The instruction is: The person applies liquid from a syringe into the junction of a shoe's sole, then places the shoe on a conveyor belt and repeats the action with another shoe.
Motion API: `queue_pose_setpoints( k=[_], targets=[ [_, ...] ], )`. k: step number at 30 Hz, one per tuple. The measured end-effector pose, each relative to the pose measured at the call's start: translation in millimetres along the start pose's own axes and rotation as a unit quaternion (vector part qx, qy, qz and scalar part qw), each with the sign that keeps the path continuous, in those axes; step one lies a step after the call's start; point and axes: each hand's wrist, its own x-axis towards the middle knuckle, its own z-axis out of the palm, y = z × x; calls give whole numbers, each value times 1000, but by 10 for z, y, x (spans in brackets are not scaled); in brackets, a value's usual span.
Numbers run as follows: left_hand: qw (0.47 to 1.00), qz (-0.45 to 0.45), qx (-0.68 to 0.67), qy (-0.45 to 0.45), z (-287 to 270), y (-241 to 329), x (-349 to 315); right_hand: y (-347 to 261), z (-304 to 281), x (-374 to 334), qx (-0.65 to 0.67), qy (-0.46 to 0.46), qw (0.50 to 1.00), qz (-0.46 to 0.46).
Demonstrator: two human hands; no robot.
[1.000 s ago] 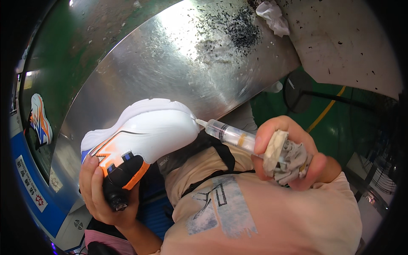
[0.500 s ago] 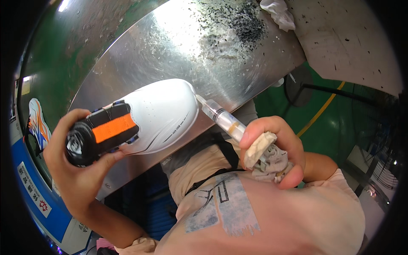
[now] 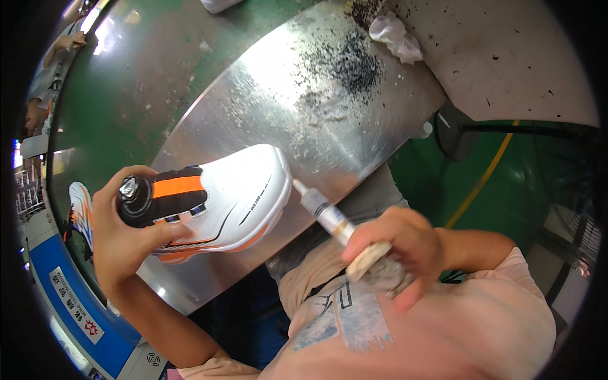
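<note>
Over the bench (image 3: 221, 107), my left grip (image 3: 118, 248) wraps the shoe (image 3: 244, 180), toe pointing right, just beside the tip of the syringe (image 3: 327, 213) clasped in my right grip (image 3: 408, 235).

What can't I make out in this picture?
All in the head view:
Shoe: most of its heel, covered by the left grip.
Syringe: rear end, hidden by the right grip.
Wad: blurred.
White thing: cut off by the top edge.
Far arm: too small to tell what it does.
</note>
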Motion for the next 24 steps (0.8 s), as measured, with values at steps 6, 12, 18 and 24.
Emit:
queue_pose_setpoints(
  k=[6, 12, 18, 24],
  targets=[
    [994, 11, -108, 29, -234, -278, 329, 316, -424, 51, -120, 109, 986, 33],
    [923, 80, -136, 352, 431, -8, 1529, 946, -711, -156, -360, 96, 928, 13],
    [933, 62, 128, 330, 877, -318, 2389, 1130, -736, -313, -383, 98, 918, -5],
    [901, 116, 127, 398, 543, -930, 1528, 1233, -826, -511, -302, 157, 940, 3]
  ],
)
